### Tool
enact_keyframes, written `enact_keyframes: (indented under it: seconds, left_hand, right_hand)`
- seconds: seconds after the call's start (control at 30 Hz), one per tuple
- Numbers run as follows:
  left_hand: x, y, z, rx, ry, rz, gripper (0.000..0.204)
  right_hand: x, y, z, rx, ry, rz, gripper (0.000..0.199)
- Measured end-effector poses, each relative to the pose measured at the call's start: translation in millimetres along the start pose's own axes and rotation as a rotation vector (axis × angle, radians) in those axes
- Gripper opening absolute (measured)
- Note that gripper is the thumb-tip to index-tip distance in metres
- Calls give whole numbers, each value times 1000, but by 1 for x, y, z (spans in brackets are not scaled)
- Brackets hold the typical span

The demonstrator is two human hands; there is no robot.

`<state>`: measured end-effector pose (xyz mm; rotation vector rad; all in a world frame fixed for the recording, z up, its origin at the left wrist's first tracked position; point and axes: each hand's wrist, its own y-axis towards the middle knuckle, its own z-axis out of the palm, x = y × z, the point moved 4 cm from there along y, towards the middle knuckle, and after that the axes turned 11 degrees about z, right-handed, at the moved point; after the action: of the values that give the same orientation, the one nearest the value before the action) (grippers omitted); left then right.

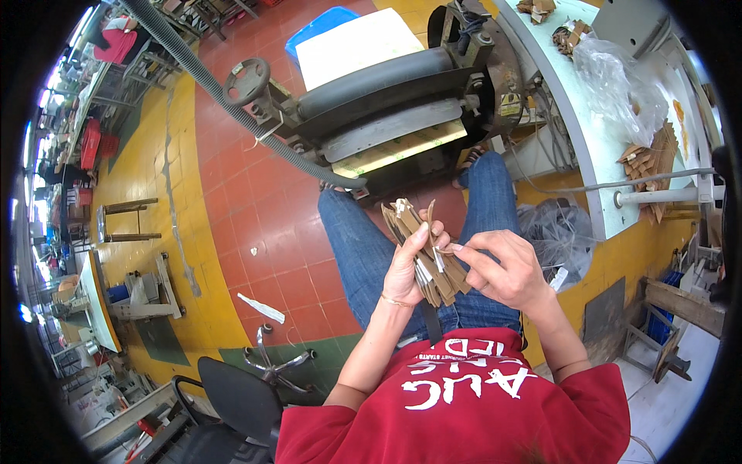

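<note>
Above my lap, my left hand (408,267) is wrapped round a bundle of flat brown strips (450,289) with some white patches among them. The strips are stacked unevenly and fan out at the upper end; whether they are leather or card I cannot tell. At the bundle's right side my right hand (506,269) has its thumb and forefinger pinched together on the end of one brown strip. My left fingers and thumb hide the middle of the bundle.
Ahead stands a roller machine (379,81) with a handwheel (247,81) and grey hose (185,58). On the right, a pale worktable (568,116) carries a clear plastic bag (618,85) and brown pieces (653,166). A black chair (239,402) stands lower left.
</note>
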<state>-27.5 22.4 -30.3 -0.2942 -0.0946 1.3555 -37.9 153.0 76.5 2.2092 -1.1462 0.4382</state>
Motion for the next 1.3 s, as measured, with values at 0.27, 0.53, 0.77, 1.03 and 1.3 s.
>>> enact_keyframes:
  seconds: [0.27, 0.53, 0.77, 1.03, 1.3]
  left_hand:
    - [-7, 0, 10, -87, 257, 221, 39]
    - [-9, 0, 8, -170, 214, 193, 34]
    - [-23, 6, 5, -132, 148, 221, 23]
    - [-20, 4, 18, -91, 22, 188, 31]
    - [-20, 8, 28, -85, 11, 149, 31]
  right_hand:
    - [8, -1, 11, -55, -4, 222, 22]
    - [7, 2, 3, -153, 184, 265, 14]
    - [-62, 9, -112, -717, -461, 339, 18]
    - [-184, 36, -164, -472, -1153, 998, 49]
    - [-30, 24, -35, -38, -28, 293, 35]
